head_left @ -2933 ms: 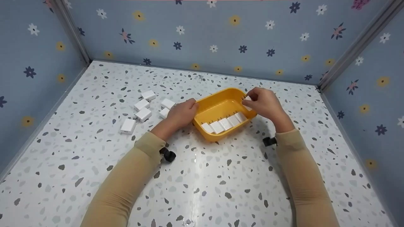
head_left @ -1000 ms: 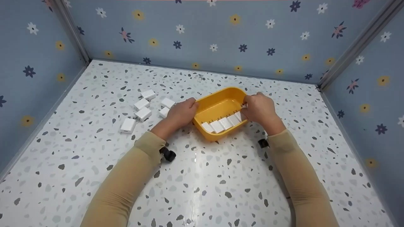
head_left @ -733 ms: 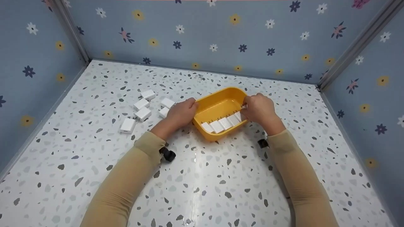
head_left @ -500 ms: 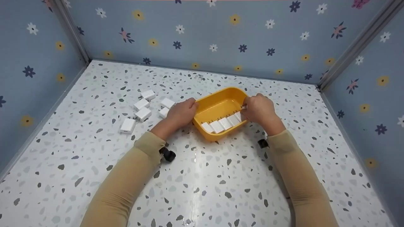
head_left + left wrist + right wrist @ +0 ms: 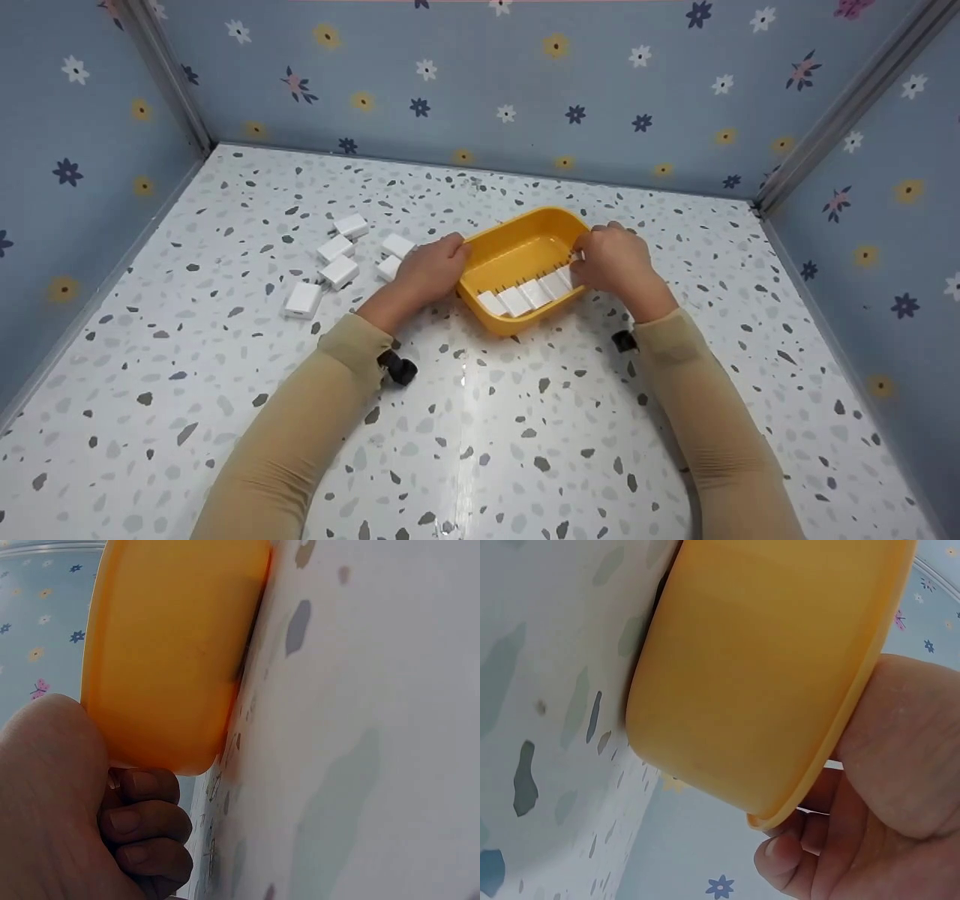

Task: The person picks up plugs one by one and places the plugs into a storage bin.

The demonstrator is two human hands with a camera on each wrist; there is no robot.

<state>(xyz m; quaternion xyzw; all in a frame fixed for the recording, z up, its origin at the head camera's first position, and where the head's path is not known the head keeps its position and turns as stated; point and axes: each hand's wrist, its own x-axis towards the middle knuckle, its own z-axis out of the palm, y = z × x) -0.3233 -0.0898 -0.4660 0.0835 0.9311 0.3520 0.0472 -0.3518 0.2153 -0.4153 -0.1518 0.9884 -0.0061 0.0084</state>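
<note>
A yellow plastic tub (image 5: 517, 326) stands on the speckled table with a row of white plug-in chargers (image 5: 534, 294) along its near side, prongs pointing away. My left hand (image 5: 431, 270) grips the tub's left end, thumb at the rim; in the left wrist view its fingers (image 5: 154, 821) curl by the tub's corner. Over the tub's right end, my right hand (image 5: 616, 259) reaches in with bent fingers and pinches another white charger, of which only a sliver shows beside the row's end. The right wrist view has the tub's wall (image 5: 757, 675) hiding the fingertips.
Left of the tub, several loose white chargers (image 5: 304, 300) lie on the table (image 5: 465, 435), a couple of them close beside my left hand. Blue flowered panels (image 5: 495, 82) enclose the back and both sides. Each wrist carries a small black camera mount (image 5: 397, 367).
Since the oldest frame, my right hand has lowered the charger from above the tub's right end down to the row. Over the last second both hands have stayed nearly still.
</note>
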